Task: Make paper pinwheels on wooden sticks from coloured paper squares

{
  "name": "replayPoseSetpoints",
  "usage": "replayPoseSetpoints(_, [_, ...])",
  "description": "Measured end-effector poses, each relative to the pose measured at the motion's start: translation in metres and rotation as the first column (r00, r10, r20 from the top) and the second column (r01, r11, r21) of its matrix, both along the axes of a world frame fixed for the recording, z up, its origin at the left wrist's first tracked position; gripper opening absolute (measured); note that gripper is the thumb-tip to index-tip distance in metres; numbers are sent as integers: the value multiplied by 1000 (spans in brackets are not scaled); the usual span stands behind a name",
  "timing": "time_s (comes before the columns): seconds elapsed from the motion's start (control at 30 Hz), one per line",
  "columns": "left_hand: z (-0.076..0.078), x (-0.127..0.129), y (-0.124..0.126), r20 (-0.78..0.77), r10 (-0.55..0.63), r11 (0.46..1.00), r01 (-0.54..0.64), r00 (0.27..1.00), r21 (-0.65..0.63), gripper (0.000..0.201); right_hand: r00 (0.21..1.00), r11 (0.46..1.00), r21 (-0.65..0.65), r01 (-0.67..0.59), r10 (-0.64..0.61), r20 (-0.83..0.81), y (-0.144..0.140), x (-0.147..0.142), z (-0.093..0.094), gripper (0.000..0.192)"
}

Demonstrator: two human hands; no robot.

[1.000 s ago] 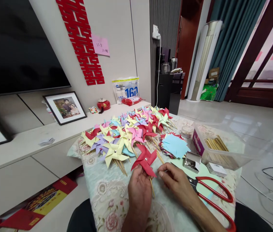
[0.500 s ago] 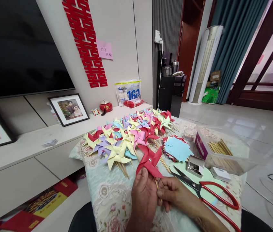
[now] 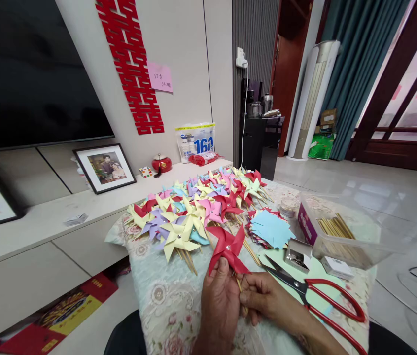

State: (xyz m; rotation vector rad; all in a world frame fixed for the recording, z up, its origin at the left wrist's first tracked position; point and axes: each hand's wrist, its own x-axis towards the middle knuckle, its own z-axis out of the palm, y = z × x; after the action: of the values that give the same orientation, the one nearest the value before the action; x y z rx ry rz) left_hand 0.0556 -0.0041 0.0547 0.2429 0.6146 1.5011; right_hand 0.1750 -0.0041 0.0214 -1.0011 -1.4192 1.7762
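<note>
A red paper pinwheel (image 3: 228, 246) with a shiny pin at its centre is held over the near part of the table. My left hand (image 3: 220, 293) is closed on the pinwheel from below, its thumb pressed on the lower left blade. Beside it, my right hand (image 3: 260, 296) pinches the pinwheel's thin wooden stick just under the blades. Finished pinwheels in yellow, purple, pink, blue and red lie heaped beyond my hands, the nearest being a yellow pinwheel (image 3: 179, 236). Red-handled scissors (image 3: 300, 286) rest on green paper (image 3: 323, 271) to the right of my right hand.
A stack of cut paper (image 3: 270, 228) with a blue sheet on top lies behind an open small box of pins (image 3: 298, 256). A closed white box (image 3: 337, 266) sits near a clear plastic bin (image 3: 364, 241) holding wooden sticks (image 3: 337, 227). The flowered tablecloth (image 3: 167, 305) covers the table.
The red pinwheel has turned slightly in my fingers and its centre has dipped a little. Both hands keep their hold in nearly the same place.
</note>
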Motion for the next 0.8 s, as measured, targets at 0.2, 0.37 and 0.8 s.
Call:
replayPoseSetpoints(0.2, [-7, -2, 5, 6, 5, 999, -6, 1000, 39, 32, 998, 997, 73, 40, -44, 55, 2, 2, -2, 45])
replayPoseSetpoints(0.37, [-30, -4, 3, -450, 91, 992, -120, 888, -37, 24, 955, 949, 211, 235, -266, 130, 7, 10, 9, 44])
replayPoseSetpoints(0.8, [-41, 23, -30, -563, 823, 561, 54, 66, 826, 27, 907, 905, 391, 166, -296, 301, 50, -24, 9, 26])
